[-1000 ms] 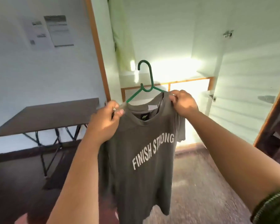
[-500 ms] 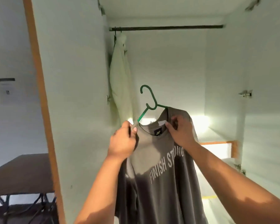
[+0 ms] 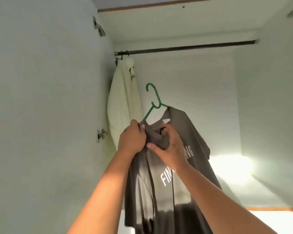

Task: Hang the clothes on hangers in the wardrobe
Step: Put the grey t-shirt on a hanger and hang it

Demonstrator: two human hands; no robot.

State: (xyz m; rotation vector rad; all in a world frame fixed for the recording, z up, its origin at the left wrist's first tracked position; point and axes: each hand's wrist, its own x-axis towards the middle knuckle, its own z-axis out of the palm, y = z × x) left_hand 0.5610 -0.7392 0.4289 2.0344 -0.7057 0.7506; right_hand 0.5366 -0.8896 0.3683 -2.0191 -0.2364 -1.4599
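A grey T-shirt (image 3: 189, 142) with white lettering hangs on a green plastic hanger (image 3: 154, 102), held up inside the wardrobe. My left hand (image 3: 131, 139) grips the hanger's left arm together with the shirt's shoulder. My right hand (image 3: 169, 147) holds the shirt's collar and chest fabric, thumb spread to the left. The hanger's hook points up and left, well below the dark rail (image 3: 184, 48) and apart from it.
A cream garment (image 3: 123, 102) hangs at the rail's left end against the wardrobe's side wall. The open left door (image 3: 41, 115) carries metal hinges (image 3: 100, 135). To the right of the cream garment the rail is bare. A bright patch lights the lower right.
The view has tilted up and the shirt and hanger have risen toward the rail. My right hand has moved from the shirt's right shoulder to its collar front.
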